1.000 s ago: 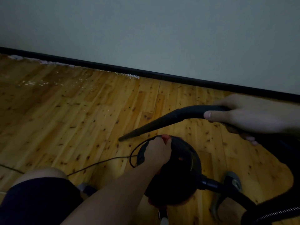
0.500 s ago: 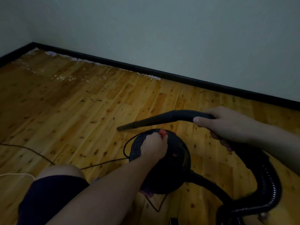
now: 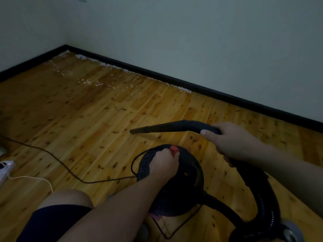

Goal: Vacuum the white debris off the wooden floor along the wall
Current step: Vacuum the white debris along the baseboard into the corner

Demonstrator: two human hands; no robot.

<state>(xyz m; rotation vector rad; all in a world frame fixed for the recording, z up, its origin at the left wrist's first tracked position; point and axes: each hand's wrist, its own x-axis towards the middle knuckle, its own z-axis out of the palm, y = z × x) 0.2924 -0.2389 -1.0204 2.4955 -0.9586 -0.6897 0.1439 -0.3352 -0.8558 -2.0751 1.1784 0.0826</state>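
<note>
Both hands stay clamped: left hand (image 3: 165,163) on the vacuum (image 3: 185,180) handle, right hand (image 3: 234,142) on the stiff, seemingly light nozzle (image 3: 167,128), well short of the debris (image 3: 97,82).

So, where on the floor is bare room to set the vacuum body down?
Bare boards lie between the nozzle and the white debris, and right of the right hand toward the baseboard. Crowded: dark cord and white power strip at left.

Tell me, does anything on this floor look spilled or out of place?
Yes. White debris lies along the black baseboard toward the corner, with specks scattered over the wooden floor. The vacuum nozzle is short of it.
</note>
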